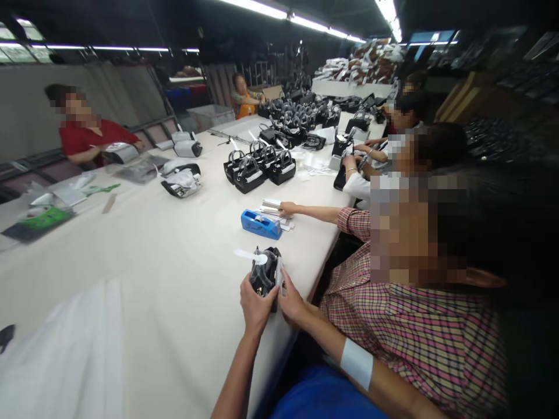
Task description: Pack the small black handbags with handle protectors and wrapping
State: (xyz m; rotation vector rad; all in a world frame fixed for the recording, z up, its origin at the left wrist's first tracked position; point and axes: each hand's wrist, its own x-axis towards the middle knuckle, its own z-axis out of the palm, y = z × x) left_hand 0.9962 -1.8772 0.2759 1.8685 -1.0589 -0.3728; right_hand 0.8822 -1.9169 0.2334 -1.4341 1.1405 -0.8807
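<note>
My left hand point(255, 302) grasps the left side of a black bag point(262, 273), and my right hand point(292, 301) grasps its right side. The bag is near me, by the right edge of the table point(183, 273). Beyond it lies a blue tape dispenser point(261, 225); a co-worker's hand point(287, 209) touches pale strips point(271, 205) just past that.

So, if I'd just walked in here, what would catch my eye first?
Probably the bright blue tape dispenser, standing out on the pale table just beyond the person's hands. Close behind comes the small black handbag near the table's edge, held between the left hand and right hand. Farther back, a cluster of black handbags stands mid-table.
</note>
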